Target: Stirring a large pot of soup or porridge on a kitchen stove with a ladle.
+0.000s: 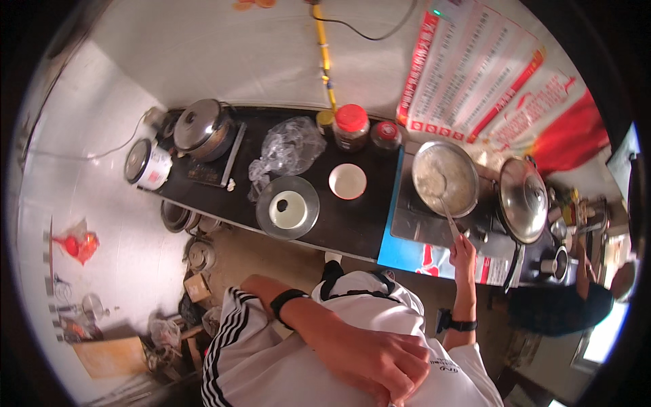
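Note:
My right hand point(463, 252) grips the handle of a metal ladle point(449, 216), whose bowl dips into pale, cloudy liquid in a round metal pot point(472, 203) on the gas stove point(417, 223). My left hand point(389, 361) lies across my white shirt point(285, 366) with bent fingers; whether it grips anything is hidden. Before me on the dark counter point(346, 224) stand a white bowl point(348, 181) and a glass or clear plastic bowl point(309, 224) with a pale round inside and a dark spot in it.
A lidded pan point(524, 198) stands right of the pot. Red-lidded jars point(351, 127) and a clear plastic bag point(292, 145) line the counter's back. At left are a lidded pot point(201, 132) and a white cooker point(152, 168). Another person point(564, 308) stands at far right.

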Available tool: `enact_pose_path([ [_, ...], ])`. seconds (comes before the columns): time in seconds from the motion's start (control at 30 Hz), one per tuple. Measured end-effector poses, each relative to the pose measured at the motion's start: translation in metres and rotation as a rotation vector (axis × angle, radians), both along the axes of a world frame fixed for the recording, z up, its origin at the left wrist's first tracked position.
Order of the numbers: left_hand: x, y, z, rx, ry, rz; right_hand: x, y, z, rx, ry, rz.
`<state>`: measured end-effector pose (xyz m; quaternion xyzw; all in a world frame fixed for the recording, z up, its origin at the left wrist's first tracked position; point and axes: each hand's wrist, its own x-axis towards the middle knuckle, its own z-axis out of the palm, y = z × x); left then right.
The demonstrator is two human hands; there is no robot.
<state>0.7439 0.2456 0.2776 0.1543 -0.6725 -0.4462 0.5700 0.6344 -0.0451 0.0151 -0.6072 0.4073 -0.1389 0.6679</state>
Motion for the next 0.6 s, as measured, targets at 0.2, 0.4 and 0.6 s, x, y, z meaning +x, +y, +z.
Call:
enact_pose_path([
  [0.2,0.018,-0.02,0.004,-0.287,-0.056,0.511,-0.008,-0.001,-0.006,0.054,-0.133,-0.009],
  [0.4,0.027,-0.016,0.014,-0.124,0.274,0.546,-0.011,-0.005,-0.018,-0.056,-0.104,-0.013],
  [0.6,0.037,-0.002,0.015,0.076,0.172,0.432,0.01,-0.035,0.04,-0.086,-0.075,0.001],
])
